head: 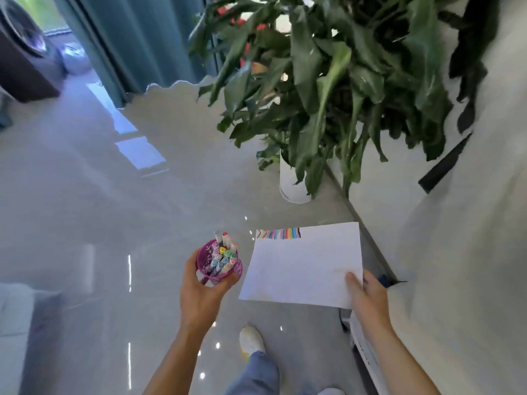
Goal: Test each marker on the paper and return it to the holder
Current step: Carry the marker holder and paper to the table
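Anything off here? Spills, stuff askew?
Nothing spilled or damaged. The left hand holds the purple holder upright; a few markers stand taller than the rest. The right hand pinches the paper by a corner, off any surface.

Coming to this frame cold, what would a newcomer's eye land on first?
A big leafy plant in a white pot fills the upper right. Lower centre, the left hand grips a purple holder packed with markers, and beside it the right hand pinches the near corner of a white paper with a row of coloured strokes along its far edge.
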`<move>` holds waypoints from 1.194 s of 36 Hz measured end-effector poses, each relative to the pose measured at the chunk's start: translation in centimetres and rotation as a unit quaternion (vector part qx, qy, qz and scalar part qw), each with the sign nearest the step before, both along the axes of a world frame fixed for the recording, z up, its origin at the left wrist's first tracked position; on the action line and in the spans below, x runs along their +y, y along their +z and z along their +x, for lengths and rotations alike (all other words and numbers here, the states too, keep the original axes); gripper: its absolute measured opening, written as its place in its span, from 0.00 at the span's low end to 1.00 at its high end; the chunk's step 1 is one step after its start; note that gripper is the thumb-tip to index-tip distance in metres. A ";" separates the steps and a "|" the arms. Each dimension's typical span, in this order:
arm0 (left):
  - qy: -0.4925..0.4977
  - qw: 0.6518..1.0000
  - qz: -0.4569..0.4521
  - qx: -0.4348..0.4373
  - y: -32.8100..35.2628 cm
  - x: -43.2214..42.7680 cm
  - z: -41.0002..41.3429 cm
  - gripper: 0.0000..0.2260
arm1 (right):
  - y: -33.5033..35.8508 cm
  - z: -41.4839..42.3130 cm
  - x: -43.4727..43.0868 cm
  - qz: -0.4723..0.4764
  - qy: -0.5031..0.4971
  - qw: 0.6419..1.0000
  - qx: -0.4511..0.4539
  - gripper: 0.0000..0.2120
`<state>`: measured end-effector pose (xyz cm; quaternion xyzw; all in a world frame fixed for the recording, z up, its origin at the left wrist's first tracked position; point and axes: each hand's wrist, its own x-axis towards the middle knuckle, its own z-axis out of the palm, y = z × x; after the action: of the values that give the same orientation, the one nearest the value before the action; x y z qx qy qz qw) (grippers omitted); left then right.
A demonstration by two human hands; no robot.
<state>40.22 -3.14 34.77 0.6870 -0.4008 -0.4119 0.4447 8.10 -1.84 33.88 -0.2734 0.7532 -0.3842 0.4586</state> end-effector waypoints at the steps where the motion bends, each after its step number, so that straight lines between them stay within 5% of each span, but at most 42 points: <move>1: 0.008 1.000 0.000 0.002 0.1 -0.3 1.3 0.37 | 0.1 1.3 -0.9 0.000 0.008 1.000 0.001 0.05; 22: 0.207 0.978 -0.006 0.029 2.0 -5.5 19.8 0.38 | 2.3 21.9 -18.9 -0.032 0.192 0.981 0.019 0.05; 43: 0.432 0.901 -0.013 0.045 2.3 -21.2 36.6 0.38 | 2.8 46.0 -46.8 -0.057 0.439 0.897 -0.001 0.06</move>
<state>76.80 -24.34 37.12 0.7677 -0.0498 -0.2042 0.6053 54.10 -48.65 36.64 -0.6011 0.5330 -0.1861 0.5655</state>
